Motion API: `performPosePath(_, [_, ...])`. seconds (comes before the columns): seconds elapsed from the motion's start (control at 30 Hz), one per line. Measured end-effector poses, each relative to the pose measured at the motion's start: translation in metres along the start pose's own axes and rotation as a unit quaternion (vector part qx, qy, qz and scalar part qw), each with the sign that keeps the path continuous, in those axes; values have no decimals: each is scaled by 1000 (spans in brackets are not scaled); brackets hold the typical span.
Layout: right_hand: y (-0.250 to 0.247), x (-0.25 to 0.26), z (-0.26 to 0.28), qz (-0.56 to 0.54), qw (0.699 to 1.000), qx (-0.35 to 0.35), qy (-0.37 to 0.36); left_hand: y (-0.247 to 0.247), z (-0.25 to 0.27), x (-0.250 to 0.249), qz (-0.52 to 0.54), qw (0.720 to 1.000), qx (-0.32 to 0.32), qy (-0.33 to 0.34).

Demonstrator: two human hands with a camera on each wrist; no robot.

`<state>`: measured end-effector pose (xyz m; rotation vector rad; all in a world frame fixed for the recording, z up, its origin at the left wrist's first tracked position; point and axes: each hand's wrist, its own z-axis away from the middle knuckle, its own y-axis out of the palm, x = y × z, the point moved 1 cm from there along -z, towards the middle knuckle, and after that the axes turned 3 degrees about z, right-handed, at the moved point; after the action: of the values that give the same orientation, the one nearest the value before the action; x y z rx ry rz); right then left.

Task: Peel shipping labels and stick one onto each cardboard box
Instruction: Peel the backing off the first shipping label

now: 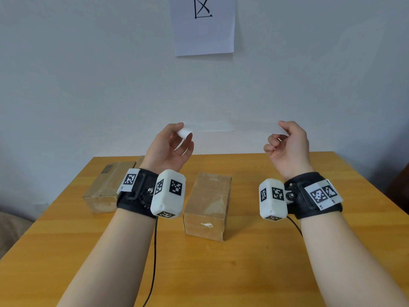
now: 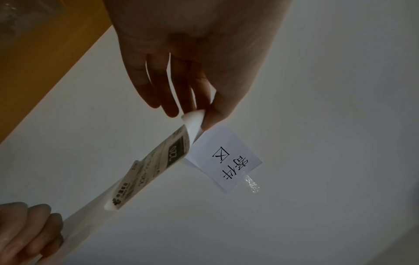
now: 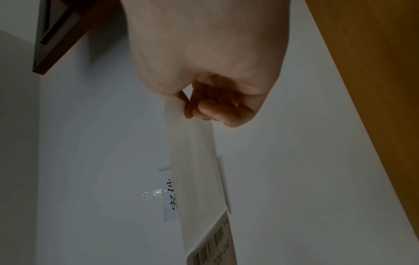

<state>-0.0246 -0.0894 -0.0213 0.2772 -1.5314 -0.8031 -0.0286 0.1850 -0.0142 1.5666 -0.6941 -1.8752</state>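
Mid-peel, label strip stretched between both hands.
L hand pinches label; R hand pinches backing; nearest box lies below, long axis pointing away.

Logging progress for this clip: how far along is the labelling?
Done: nothing visible; neither brown cardboard box on the wooden table shows a fresh label. In hand: left hand pinches the printed white shipping label, right hand its translucent backing strip. Left: sticking.

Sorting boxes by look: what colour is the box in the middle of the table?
Plain brown cardboard, with a small white scrap on its near face; head view shows it best.
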Motion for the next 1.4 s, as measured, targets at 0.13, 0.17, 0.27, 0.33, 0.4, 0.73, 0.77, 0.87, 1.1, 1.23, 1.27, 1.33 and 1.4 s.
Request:
performPosePath(0.13, [-2,0,-1,2,1000,-5,-7,4,-1,1,4,1000,-8,10])
performPosePath(0.17, [-2,0,-2,1,1000,-6,-10,5,-1,1,4,1000,-10,13])
performPosePath(0.27, [-4,0,-4,-3,1000,-7,-17,7,-2,3,5,1000,-12,13])
performPosePath(0.33, [-7,1,-6,-8,1000,-13,-19,6,-3,2,25,1000,-14,7])
performPosePath(0.4, [-11,3,-8,-15,999,-35,-32,3,-6,-2,75,997,-21,11])
performPosePath(0.73, [-57,-17,-25,-43,985,-165,41,3,-11,7,25,998,18,-49])
performPosePath(0.77, [-61,-21,-26,-45,983,-167,59,1,-11,9,7,998,24,-59])
performPosePath(0.87, [-70,-32,-27,-33,983,-128,127,-3,-12,11,-43,994,34,-91])
performPosePath(1.1, [-27,-51,-8,123,976,52,171,-6,-12,23,-76,986,40,-145])
performPosePath(1.23, [12,-54,8,290,921,221,137,-10,-15,25,-113,979,63,-155])
performPosePath(1.27, [18,-56,10,319,906,243,135,-11,-16,24,-120,977,70,-160])
performPosePath(1.33, [26,-63,12,363,889,248,127,-13,-16,22,-132,974,82,-164])
performPosePath(1.4, [31,-71,12,400,883,222,107,-15,-15,22,-147,972,87,-164])
